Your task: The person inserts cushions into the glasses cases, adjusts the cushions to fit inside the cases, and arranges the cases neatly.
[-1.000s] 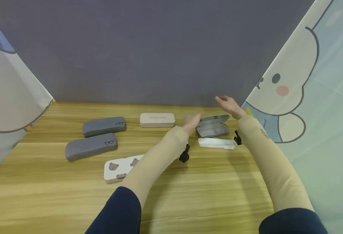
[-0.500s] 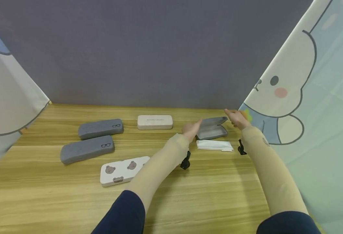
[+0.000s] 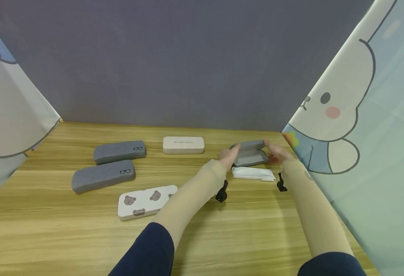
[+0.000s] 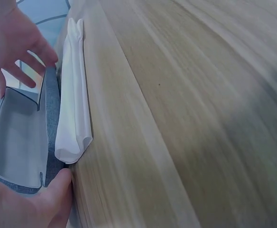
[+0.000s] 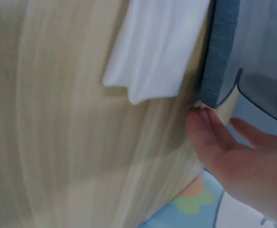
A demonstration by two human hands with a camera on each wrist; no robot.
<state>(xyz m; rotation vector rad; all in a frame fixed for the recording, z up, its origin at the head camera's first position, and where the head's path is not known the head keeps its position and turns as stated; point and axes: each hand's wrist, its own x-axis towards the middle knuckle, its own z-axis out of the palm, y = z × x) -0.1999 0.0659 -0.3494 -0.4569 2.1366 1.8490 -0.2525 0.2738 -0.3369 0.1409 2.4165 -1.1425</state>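
Note:
An opened grey glasses case (image 3: 250, 158) lies at the table's right side, its lid raised at the back. My left hand (image 3: 228, 156) is at its left end, thumb up beside the lid; in the left wrist view, fingertips (image 4: 61, 183) touch the base's corner, the rest partly cut off. At the other end is my right hand (image 3: 278, 152), its thumb near the lid's edge. The right wrist view shows straight fingers (image 5: 207, 130) at the base's corner. Just in front of the case lies a folded white cloth (image 3: 252, 173), untouched.
Two grey glasses cases (image 3: 119, 151) with printed spectacles lie at the left. A cream case (image 3: 183, 145) stands at the back middle. Partly behind my left forearm is a white bear-print case (image 3: 143, 203). A grey partition (image 3: 174, 69) rises behind the table; a printed curtain (image 3: 377, 172) hangs right.
My right hand has come down and inward from above the table to the case's right end. The left hand stays at the left end. The case's lid now stands more upright.

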